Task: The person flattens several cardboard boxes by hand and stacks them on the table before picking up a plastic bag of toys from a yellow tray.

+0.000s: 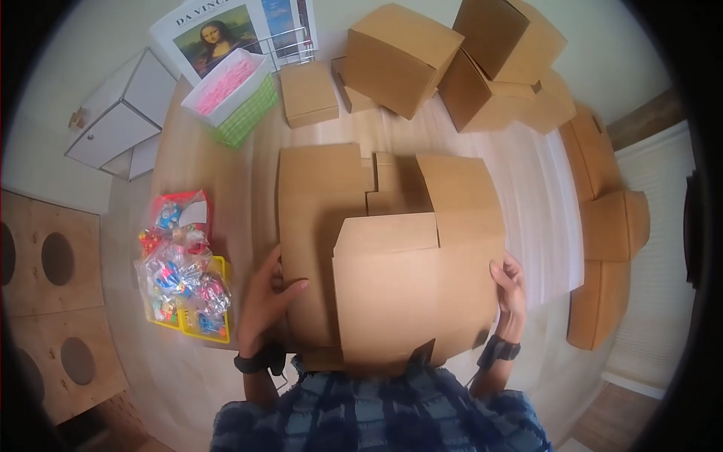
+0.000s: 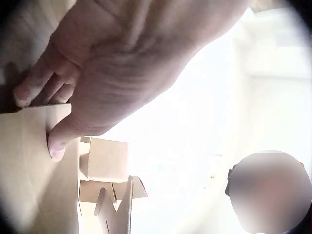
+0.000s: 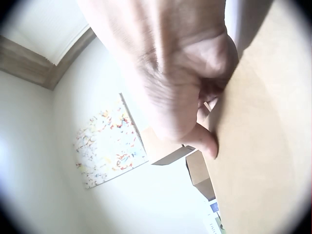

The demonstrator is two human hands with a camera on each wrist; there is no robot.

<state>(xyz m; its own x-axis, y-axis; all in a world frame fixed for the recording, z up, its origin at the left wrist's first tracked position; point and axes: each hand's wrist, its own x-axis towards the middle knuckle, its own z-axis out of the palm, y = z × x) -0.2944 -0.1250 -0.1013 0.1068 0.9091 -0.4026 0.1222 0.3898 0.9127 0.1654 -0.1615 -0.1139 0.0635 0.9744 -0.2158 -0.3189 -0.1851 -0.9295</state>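
Clearly grasping carton (image 1: 392,286): pinching left edge with left hand (image 1: 263,309), right edge with right hand (image 1: 512,286), probably to keep flaps (image 1: 320,218) spread and walls steady. See carton at near table (image 1: 241,196) edge, in front of shirt (image 1: 376,407). Also note green bin (image 1: 252,113) with pink shreds (image 1: 226,84) at back left, plus yellow basket (image 1: 227,309) and red basket (image 1: 208,218) with bagged toys (image 1: 177,275) at left. Can't tell contents of back boxes (image 1: 403,60).
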